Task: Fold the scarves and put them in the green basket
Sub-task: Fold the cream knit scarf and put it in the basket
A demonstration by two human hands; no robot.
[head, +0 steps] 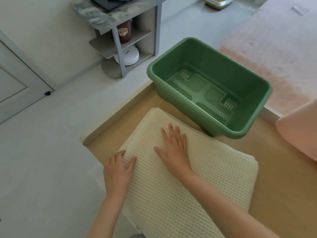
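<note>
A cream waffle-knit scarf (197, 177) lies folded in layers on the wooden table (283, 177). My right hand (174, 148) presses flat on its upper middle with straight, spread fingers. At the scarf's left edge my left hand (119, 170) has its fingers curled into the fabric and bunches it a little. The green basket (253, 86) stands just beyond the scarf at the table's far end, with nothing on its perforated bottom.
A pink cloth (298, 133) lies at the table's right edge. Beyond the table's left edge is pale floor. A grey shelf unit (120, 42) with jars stands against the far wall, and a door (15, 79) is at the left.
</note>
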